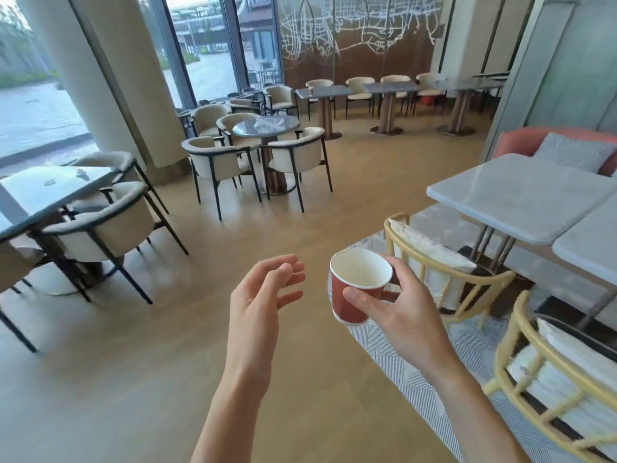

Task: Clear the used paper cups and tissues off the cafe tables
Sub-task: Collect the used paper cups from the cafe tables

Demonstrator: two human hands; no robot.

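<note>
My right hand point(397, 309) grips a red paper cup point(347, 295) with a white inside, held upright over the floor; the cup looks empty. To its left my left hand point(263, 295) hovers with relaxed, slightly curled fingers and holds nothing. On the glass table point(20, 208) at the left lie two small crumpled bits point(83, 175) that may be tissues. A crumpled clear or pale thing point(272, 121) lies on the round table point(247, 130) in the middle distance. A small cup point(311, 90) stands on a far table point(330, 92).
Cream armchairs point(100, 228) ring the left and round tables. Pale stone tables point(521, 195) and yellow cane chairs point(444, 269) stand close at the right on a patterned rug point(400, 355). Wooden floor point(233, 235) runs ahead between them. A thick column point(110, 78) rises at the left.
</note>
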